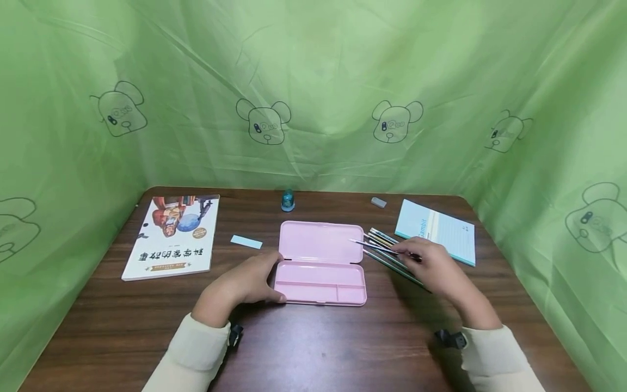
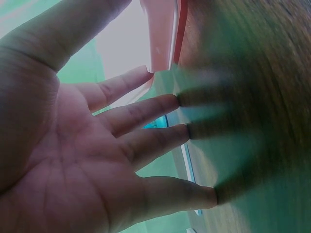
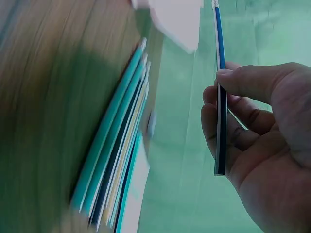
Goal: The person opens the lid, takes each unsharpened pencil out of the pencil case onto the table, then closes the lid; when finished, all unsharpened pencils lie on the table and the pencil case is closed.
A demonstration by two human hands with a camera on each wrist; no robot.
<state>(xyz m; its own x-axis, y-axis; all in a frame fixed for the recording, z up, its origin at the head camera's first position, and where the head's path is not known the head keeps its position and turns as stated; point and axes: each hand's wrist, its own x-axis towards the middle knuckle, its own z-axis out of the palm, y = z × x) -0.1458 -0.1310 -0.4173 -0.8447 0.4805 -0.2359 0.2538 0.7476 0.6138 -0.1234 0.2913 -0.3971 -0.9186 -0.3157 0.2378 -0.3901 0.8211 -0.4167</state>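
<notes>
A slim blue-and-black pen [image 3: 219, 92] is pinched between the thumb and fingers of the right hand [image 1: 433, 268], lifted just above a row of pencils [image 1: 389, 251] that lies on the worktop [image 1: 313, 348] at about 3 o'clock from the pink pencil case [image 1: 320, 262]. The pen's tip points toward the case's raised lid. The case lies open, lid flat at the far side, its divided tray nearer the person. The left hand [image 1: 247, 283] has its fingers spread and straight, resting against the case's left end with the fingertips [image 2: 182, 99] on the wood.

Beyond the pencils, at 2 o'clock, lies a pale blue notebook [image 1: 437, 231]; a grey eraser [image 1: 379, 202] sits at 1 o'clock near the far edge, and a small teal sharpener [image 1: 288, 200] at 12. A light blue slip of paper [image 1: 246, 242] lies at 10 o'clock, and further left a picture book [image 1: 174, 235] with a white cover. The worktop is dark brown wood grain. Green sheeting [image 1: 313, 87] printed with bear-head outlines hangs round it on three sides.
</notes>
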